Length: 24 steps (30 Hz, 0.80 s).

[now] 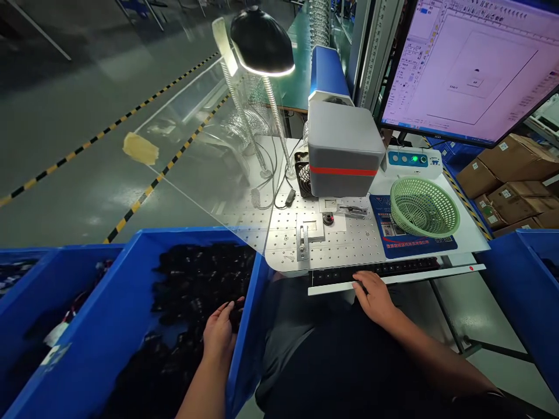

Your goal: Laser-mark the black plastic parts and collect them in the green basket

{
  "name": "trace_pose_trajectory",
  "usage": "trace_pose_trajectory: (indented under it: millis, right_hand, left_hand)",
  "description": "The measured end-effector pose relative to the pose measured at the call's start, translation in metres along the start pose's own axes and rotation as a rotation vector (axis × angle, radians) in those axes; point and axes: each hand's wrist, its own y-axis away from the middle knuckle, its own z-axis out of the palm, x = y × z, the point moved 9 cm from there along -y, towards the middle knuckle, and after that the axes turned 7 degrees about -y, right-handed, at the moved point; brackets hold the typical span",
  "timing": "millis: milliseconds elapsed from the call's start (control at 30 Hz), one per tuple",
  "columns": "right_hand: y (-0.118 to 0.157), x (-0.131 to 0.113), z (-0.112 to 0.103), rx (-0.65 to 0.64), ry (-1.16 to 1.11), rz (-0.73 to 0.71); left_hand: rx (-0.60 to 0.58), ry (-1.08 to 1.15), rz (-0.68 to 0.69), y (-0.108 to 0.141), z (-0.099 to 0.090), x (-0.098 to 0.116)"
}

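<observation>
My left hand [219, 333] is inside the blue bin [144, 279], its fingers closed round a small black part [236, 314]. Many similar black parts [196, 279] are heaped below and beside it. My right hand [371, 295] rests on the black keyboard [393, 268] in its white tray, fingers slightly apart and holding nothing. On the perforated plate [345, 247], a small round black part [328, 219] sits beside metal brackets [311, 228], under the grey machine head [345, 148].
A green basket [424, 206] stands on a blue mat [393, 244] at the right. Above are a lit lamp [262, 43], a clear panel [192, 174] and a monitor [471, 70]. Another blue bin [515, 285] is at far right, near cardboard boxes [515, 169].
</observation>
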Motion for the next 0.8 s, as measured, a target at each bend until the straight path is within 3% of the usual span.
trace_pose_trajectory:
  millis: [200,367,500,600,800]
  right_hand:
    - [-0.013,-0.012,-0.019,0.069,-0.058,-0.022]
    - [-0.061,-0.003,-0.038,0.174,-0.105,0.014]
    - [-0.105,0.036,-0.030,0.176,-0.100,0.162]
    - [-0.119,0.055,-0.022,0.166,-0.017,0.219]
    - [-0.116,0.040,-0.018,0.154,0.149,0.102]
  left_hand:
    - [-0.044,0.051,-0.051,0.007,0.004,0.003]
    - [-0.136,0.045,-0.116,0.009,0.011,0.003]
    - [-0.197,0.082,-0.169,0.008,0.015,0.003]
    - [-0.249,0.172,-0.201,0.006,0.015,0.008]
    - [-0.303,0.378,-0.225,0.000,0.007,0.021]
